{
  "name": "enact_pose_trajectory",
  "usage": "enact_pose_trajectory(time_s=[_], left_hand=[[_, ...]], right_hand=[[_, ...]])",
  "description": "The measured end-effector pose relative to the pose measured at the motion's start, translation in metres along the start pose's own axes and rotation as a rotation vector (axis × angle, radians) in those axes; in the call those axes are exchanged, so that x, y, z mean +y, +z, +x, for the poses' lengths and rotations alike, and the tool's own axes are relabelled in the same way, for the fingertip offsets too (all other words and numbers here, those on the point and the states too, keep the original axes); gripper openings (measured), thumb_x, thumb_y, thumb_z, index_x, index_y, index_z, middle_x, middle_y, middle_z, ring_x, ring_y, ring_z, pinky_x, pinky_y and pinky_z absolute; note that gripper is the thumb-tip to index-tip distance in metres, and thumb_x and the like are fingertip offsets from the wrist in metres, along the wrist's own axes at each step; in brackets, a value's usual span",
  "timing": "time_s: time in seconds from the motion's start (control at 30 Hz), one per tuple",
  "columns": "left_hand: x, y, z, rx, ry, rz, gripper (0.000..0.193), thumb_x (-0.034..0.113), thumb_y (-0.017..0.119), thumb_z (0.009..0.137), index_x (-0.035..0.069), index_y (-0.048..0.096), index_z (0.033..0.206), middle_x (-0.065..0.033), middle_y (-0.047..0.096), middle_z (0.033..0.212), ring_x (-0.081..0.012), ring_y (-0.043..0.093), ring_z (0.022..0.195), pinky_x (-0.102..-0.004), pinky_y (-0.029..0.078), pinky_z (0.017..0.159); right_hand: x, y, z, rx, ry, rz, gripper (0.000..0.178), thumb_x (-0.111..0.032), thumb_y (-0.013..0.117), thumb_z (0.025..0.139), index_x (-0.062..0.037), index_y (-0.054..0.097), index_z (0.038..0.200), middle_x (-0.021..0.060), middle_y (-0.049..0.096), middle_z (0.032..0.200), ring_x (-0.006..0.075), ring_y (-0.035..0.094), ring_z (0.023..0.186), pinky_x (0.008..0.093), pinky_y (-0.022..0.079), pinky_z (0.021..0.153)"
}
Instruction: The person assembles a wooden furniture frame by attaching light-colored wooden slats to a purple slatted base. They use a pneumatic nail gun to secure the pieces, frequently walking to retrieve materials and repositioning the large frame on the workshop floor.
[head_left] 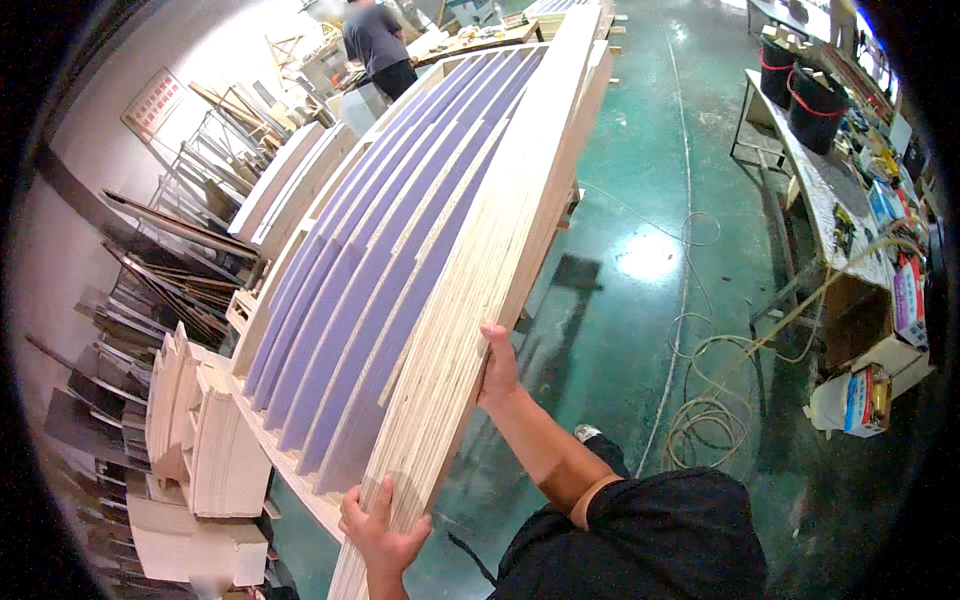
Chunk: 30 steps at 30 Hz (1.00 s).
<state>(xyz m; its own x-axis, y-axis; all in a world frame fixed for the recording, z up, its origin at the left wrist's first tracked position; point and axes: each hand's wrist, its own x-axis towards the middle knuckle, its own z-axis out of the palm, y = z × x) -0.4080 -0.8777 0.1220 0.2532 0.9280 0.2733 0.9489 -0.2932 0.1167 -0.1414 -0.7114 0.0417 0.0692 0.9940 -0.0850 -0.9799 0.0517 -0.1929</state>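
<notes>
A long stack of plywood panels (470, 270) runs away from me, its top showing pale wood ribs with purple strips between them. My left hand (378, 530) grips the near end of the stack's edge, fingers wrapped over the layered plywood. My right hand (497, 365) clasps the right-hand edge of the same stack farther up, thumb on top. Both forearms come in from the lower edge, and my dark sleeve shows at the bottom.
Cut plywood pieces (200, 430) are piled at lower left beside metal racks (170, 270). A green floor (640, 250) with a coiled hose (710, 410) lies to the right. A cluttered workbench (850, 200) stands at far right. Another person (378, 45) stands at the back.
</notes>
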Motion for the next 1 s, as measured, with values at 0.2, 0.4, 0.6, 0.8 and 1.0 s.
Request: enact_pose_trajectory(time_s=[0.2,0.4,0.6,0.8,1.0], left_hand=[[0.035,0.017,0.092,-0.14,-0.112,-0.061,0.087,0.045,0.086,0.052,0.025,0.067,0.134,-0.0196,0.047,0.131,-0.0396,0.047,0.122,-0.0562,0.036,0.099],[0.049,0.025,0.159,-0.182,-0.108,0.032,0.089,0.04,0.087,0.052,0.021,0.066,0.136,-0.0219,0.049,0.131,-0.0413,0.052,0.121,-0.0553,0.04,0.1],[0.053,0.037,0.194,-0.372,-0.114,-0.148,0.1,0.046,0.089,0.056,0.023,0.053,0.147,-0.0287,0.04,0.148,-0.0452,0.042,0.136,-0.0575,0.033,0.11],[0.041,0.066,0.172,-0.503,0.032,-0.171,0.1,0.036,0.087,0.068,0.006,0.041,0.151,-0.0335,0.034,0.153,-0.0492,0.038,0.14,-0.0546,0.033,0.115],[0.032,0.082,0.172,-0.416,0.073,-0.245,0.085,0.025,0.087,0.068,-0.001,0.045,0.137,-0.0296,0.043,0.146,-0.0455,0.042,0.137,-0.0477,0.036,0.114]], right_hand=[[-0.047,-0.016,0.076,0.095,0.027,0.124,0.077,-0.044,0.07,0.081,-0.0029,0.046,0.142,0.0168,0.059,0.13,0.0351,0.06,0.12,0.0489,0.049,0.105],[-0.074,-0.015,0.135,0.033,-0.093,0.104,0.068,-0.038,0.066,0.085,-0.0022,0.048,0.14,0.0156,0.061,0.127,0.0326,0.061,0.117,0.0478,0.049,0.105],[-0.087,-0.04,0.17,0.036,-0.123,0.009,0.073,-0.038,0.063,0.087,-0.0009,0.04,0.146,0.0174,0.057,0.132,0.033,0.059,0.121,0.0478,0.049,0.105],[-0.081,-0.063,0.164,0.145,-0.166,-0.074,0.07,-0.033,0.066,0.086,-0.0013,0.042,0.144,0.0165,0.058,0.13,0.0314,0.06,0.119,0.0467,0.049,0.105],[-0.087,-0.052,0.163,0.266,-0.224,-0.167,0.063,-0.03,0.069,0.085,0.0007,0.047,0.135,0.0126,0.059,0.121,0.0268,0.061,0.108,0.0407,0.05,0.097]])
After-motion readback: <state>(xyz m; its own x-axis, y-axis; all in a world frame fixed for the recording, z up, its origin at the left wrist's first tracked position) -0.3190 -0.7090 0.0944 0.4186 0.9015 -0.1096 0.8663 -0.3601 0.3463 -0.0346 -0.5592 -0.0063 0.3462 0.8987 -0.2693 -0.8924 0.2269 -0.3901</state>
